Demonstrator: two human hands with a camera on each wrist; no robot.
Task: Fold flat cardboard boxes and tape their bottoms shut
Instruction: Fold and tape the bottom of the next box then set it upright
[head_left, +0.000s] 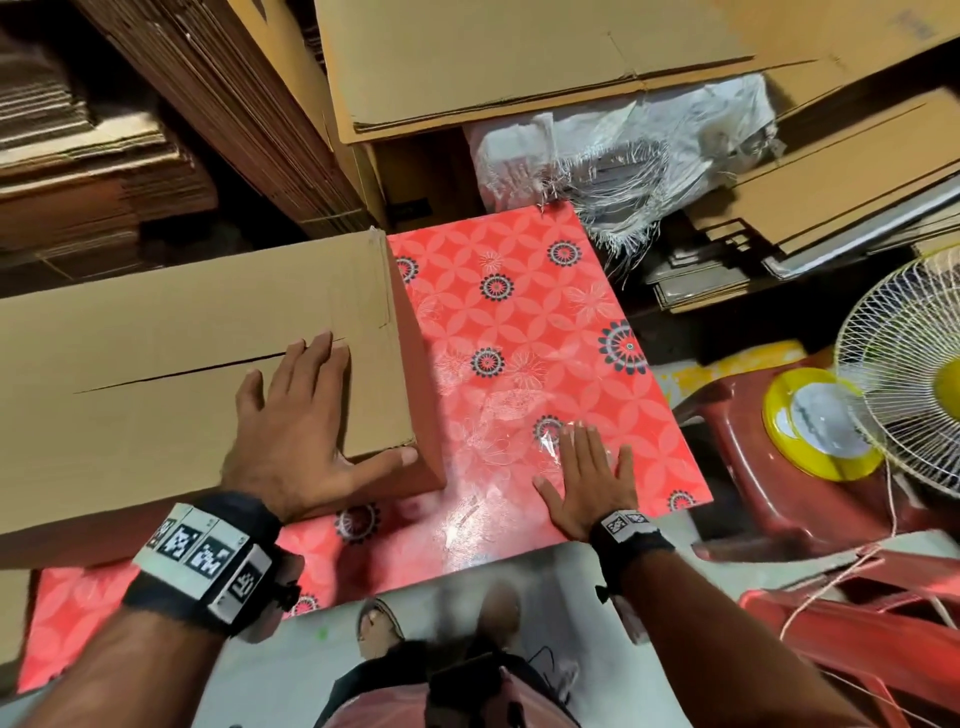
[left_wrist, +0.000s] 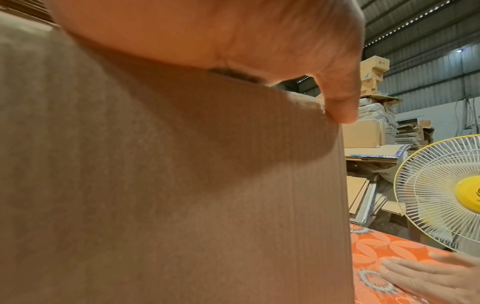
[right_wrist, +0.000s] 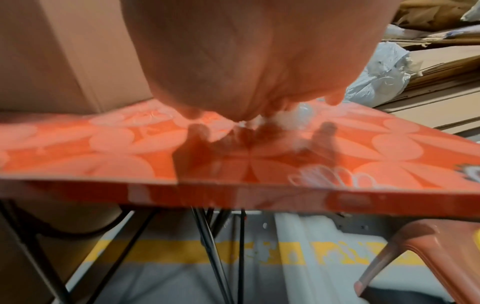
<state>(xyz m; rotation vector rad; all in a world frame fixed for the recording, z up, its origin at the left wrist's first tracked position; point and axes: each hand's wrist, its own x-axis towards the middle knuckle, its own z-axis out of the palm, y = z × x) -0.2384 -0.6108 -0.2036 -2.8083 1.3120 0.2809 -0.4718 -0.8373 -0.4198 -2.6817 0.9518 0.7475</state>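
Note:
A brown cardboard box (head_left: 156, 322) stands folded up on the left of the red floral table (head_left: 519, 322); the seam (head_left: 182, 371) between its top flaps is slightly parted. My left hand (head_left: 306, 410) lies flat on the box top. Its fingers are straight over the seam and its thumb (left_wrist: 340, 102) hangs over the near right corner. My right hand (head_left: 587, 478) rests flat on the table to the right of the box, fingertips on a crumpled clear scrap (head_left: 550, 441). A yellow-cored tape roll (head_left: 815, 421) lies on a red stool (head_left: 748, 499) at the right.
Stacks of flat cardboard (head_left: 519, 67) rise behind and to the left of the table. A torn white woven sack (head_left: 623, 150) lies at the back. A white caged fan (head_left: 909, 374) stands close to the right. The table's near edge (right_wrist: 233, 195) runs just below my right wrist.

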